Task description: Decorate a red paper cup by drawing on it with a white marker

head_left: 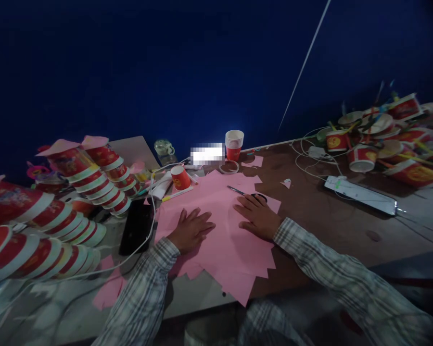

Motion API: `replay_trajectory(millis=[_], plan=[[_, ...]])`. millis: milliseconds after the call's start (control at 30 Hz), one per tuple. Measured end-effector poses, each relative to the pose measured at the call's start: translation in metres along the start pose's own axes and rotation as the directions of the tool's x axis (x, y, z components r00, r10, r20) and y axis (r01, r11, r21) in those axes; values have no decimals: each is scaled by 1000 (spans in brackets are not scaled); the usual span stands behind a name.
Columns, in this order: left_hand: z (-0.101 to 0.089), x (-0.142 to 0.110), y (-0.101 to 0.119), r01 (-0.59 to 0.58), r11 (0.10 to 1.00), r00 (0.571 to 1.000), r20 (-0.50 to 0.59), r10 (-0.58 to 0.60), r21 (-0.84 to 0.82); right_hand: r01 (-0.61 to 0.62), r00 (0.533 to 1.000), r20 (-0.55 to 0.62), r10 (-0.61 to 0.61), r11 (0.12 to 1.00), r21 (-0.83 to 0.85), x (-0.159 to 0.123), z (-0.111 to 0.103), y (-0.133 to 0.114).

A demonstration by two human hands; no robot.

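Observation:
Pink paper sheets (222,245) lie spread and overlapping on the table before me, their corners sticking out on several sides. My left hand (191,229) rests on the left part of the paper, fingers stretched out and holding nothing. On the right part lies my right hand (257,216), also flat with its fingers apart. Just beyond that hand is a pair of scissors (236,191), blades pointing to the left; its black handle lies by my right fingers, and I cannot tell whether they touch.
Stacked red-and-white paper cups (94,185) lean at the left, near a black phone (135,228). A single red cup (181,178) and a cup stack (234,144) stand at the back. Right are a white power strip (361,193), cables and piled cups (362,157).

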State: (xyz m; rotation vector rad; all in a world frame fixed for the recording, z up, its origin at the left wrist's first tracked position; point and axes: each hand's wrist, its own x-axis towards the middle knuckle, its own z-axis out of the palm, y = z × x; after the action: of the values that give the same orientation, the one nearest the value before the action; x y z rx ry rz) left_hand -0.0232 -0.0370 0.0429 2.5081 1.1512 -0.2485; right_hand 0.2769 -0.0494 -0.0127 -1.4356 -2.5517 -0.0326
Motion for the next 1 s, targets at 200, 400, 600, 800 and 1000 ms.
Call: replay_trajectory(millis=[200,400,600,800,1000], plan=[[11,5,1,62,996,994,-96,-55,72,-107,988,105,113,992,-67,-13,-14,-2],[19,10,-6,98,994,987,-133,-90,52,232,952,167,-257,960,156,-27,-4,-36],[25,11,-18,68,997,979,-191,-75,-47,165,984,55,-170,983,86,-29,6,-60],[23,11,-28,62,982,981,-172,-92,-177,49,993,105,-51,999,22,-19,-8,-74],[20,10,-25,98,978,976,-174,-131,-186,193,946,229,-228,967,165,11,-21,-36]])
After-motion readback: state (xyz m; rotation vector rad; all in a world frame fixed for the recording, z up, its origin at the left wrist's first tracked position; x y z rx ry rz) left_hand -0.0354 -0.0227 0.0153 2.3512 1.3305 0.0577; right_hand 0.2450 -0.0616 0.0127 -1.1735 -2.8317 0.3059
